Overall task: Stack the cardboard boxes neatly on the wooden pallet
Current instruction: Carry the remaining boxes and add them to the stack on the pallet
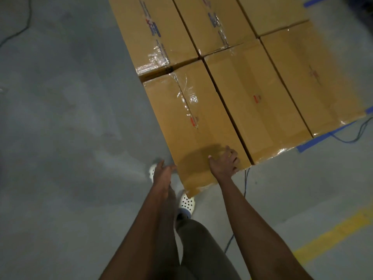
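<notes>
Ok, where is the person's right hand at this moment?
In the head view, the right hand lies on the near right corner of the nearest cardboard box, right of the left hand.

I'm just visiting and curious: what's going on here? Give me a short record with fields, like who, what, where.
Who: a person seen from their own head camera, bare arms reaching forward
Boxes: six cardboard boxes in view, packed side by side in two rows, sealed with clear tape
Nearest box: sticks out toward the person past its neighbours
Left hand: open, at the box's near left corner
Right hand: open, flat on the box's top near its front edge
Pallet: hidden under the boxes
Floor: grey concrete, with blue tape, a blue cable and a yellow line
</notes>
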Motion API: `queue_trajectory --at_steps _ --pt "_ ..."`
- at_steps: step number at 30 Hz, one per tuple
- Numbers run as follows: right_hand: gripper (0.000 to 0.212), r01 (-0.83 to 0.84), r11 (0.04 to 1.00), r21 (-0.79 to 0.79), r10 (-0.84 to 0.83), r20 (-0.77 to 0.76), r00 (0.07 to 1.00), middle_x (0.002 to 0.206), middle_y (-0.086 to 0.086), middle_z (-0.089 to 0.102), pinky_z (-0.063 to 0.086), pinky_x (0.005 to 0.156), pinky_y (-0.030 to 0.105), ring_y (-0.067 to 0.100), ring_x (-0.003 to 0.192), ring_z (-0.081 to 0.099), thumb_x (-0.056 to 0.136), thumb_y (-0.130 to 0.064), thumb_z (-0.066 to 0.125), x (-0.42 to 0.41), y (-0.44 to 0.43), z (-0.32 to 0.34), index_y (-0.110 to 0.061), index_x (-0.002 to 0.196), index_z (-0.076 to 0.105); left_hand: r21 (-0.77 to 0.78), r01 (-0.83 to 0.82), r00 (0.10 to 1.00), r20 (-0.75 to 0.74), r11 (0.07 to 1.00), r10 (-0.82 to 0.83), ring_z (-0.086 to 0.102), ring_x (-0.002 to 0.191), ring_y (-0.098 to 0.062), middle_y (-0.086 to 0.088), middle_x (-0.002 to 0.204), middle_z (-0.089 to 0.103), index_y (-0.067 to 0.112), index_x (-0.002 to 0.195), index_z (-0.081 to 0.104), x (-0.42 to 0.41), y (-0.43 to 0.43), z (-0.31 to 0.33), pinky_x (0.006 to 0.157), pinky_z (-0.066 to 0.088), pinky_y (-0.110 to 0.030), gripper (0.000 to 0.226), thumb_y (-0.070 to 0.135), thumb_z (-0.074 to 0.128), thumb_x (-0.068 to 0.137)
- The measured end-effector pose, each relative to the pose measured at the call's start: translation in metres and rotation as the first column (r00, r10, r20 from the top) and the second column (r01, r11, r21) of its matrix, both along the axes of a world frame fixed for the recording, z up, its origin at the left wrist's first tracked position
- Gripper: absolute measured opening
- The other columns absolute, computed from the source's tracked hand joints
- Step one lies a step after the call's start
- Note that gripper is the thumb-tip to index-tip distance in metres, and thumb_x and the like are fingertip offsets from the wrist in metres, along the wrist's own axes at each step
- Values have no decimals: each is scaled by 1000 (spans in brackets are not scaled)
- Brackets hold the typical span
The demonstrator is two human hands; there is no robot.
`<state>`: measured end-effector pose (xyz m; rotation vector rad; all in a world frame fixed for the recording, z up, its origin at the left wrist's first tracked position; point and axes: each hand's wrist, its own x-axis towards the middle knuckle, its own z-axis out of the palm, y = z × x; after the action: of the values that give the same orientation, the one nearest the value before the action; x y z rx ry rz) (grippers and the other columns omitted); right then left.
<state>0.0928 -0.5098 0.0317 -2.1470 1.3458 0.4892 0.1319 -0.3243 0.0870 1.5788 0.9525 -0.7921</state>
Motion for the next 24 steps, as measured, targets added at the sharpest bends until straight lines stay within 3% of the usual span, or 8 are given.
queue_trajectory --at_steps 1,4,7,11,14,18,21,24 --pt "79 -38 999 -7 38 11 999 158 5 24 30 108 54 32 143 22 90 -41 69 12 -4 -1 -20 154 27 -8 -13 1000 8 1000 13 54 127 -30 -10 149 51 20 152 44 9 0 -3 102 50 -42 66 11 70 92" --pt "74 -165 986 -1 164 85 983 156 7 29 30 109 53 32 143 24 92 -38 67 57 -20 -3 -17 152 30 -53 -12 999 35 998 14 61 104 -23 0 133 57 27 145 47 43 -7 -3 85 49 -34 58 9 67 93" --pt "74 -250 968 5 246 157 956 155 7 34 31 111 53 31 142 29 90 -38 68 108 -39 -6 -16 152 33 -32 31 998 55 999 -30 58 104 -23 -4 134 59 18 149 46 88 -15 -11 84 47 -34 59 10 67 94" --pt "82 -315 949 -33 316 121 941 157 10 30 27 114 52 33 144 28 91 -47 65 165 -56 -17 -11 155 27 -49 46 998 51 998 -43 54 83 -13 2 112 55 28 136 49 150 -26 -9 71 43 -29 43 12 62 98" --pt "86 -248 968 -37 249 40 968 159 11 22 25 115 50 35 143 22 95 -57 56 193 -61 -20 -8 157 21 25 174 985 16 984 -175 55 75 -11 1 99 62 20 110 59 177 -27 -13 64 45 -31 16 13 60 95" --pt "89 -71 995 -74 74 44 996 156 15 28 22 115 50 37 143 24 94 -60 55 205 -56 -25 -9 158 21 150 352 936 -36 924 -351 57 72 -25 -14 89 64 3 87 60 190 -26 -26 60 41 -35 18 20 60 81" --pt "90 -52 996 -67 51 -28 998 157 16 31 18 117 49 35 144 26 92 -63 56 201 -57 -28 -12 159 20 174 365 931 -49 915 -362 60 77 -25 -20 99 65 0 97 60 192 -27 -33 62 45 -33 43 32 56 68" --pt "88 -23 999 -36 20 -60 998 156 12 36 20 114 54 33 144 29 90 -66 56 204 -68 -27 -15 156 28 202 293 956 -63 935 -286 59 96 -27 -3 109 58 13 122 50 201 -29 -23 85 56 -44 46 29 62 81"
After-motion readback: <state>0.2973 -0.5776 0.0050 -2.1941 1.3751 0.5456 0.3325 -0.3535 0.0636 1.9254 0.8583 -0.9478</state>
